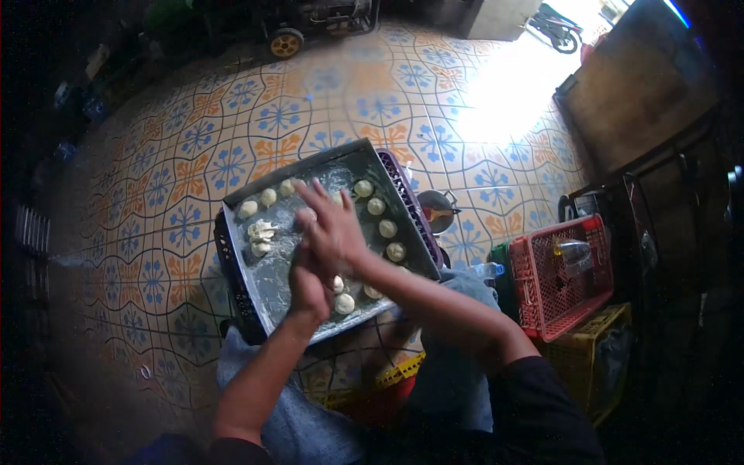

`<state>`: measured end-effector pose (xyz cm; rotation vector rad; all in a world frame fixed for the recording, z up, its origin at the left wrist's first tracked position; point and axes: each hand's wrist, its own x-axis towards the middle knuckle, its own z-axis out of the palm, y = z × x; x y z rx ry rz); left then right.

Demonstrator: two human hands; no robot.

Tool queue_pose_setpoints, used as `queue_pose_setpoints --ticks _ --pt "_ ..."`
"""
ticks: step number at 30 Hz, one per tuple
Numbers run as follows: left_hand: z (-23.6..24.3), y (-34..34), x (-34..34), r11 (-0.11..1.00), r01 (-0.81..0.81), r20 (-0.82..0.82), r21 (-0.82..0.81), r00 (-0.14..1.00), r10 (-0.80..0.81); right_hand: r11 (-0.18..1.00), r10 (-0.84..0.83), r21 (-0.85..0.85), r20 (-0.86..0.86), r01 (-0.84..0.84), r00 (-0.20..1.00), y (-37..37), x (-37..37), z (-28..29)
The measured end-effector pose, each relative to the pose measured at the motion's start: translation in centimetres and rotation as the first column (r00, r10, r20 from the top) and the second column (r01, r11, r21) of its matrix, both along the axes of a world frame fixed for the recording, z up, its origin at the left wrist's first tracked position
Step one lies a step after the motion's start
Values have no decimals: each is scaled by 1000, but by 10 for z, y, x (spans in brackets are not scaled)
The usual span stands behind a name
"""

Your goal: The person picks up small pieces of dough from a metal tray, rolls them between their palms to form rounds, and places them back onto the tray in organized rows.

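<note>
My right hand (332, 229) is over the middle of a greased metal tray (275, 298), its fingers stretched out and apart, its palm against my left hand. My left hand (308, 291) is underneath, its fingers mostly hidden; I cannot see whether anything is between the palms. Several pale dough balls (344, 303) sit along the tray's sides, some partly hidden by my hands and arms. A white, irregular lump (261, 231) lies at the tray's left. The tray rests on a dark purple crate (403, 186).
A pot (442, 222) with a utensil stands right of the tray on the tiled floor (232, 120). A red crate (546, 314), yellow crate (608, 372) and water bottle (488, 270) are at my right. A wheeled machine (287, 43) stands at the back, a motorbike (562, 39) by the bright doorway.
</note>
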<state>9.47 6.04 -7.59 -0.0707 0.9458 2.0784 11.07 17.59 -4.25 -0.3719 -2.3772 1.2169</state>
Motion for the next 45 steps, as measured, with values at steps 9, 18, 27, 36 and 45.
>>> queue_pose_setpoints --ticks 9,18,27,36,45 --pt "-6 39 -15 732 -8 -222 682 951 217 851 477 361 -228 -382 849 -44 27 2" --pt "-13 -16 -18 862 218 7 458 968 -249 847 521 268 -245 -459 818 -39 33 -8" --pt "12 -12 -6 930 232 -20 285 972 -236 939 303 271 -354 -212 885 -45 32 -15" --pt "15 -18 -21 960 113 157 256 975 -157 892 431 263 -262 -366 863 -41 25 -23" --pt "16 3 -24 962 -75 -763 -263 626 -160 -100 -93 -981 -156 -165 983 -8 4 -35"
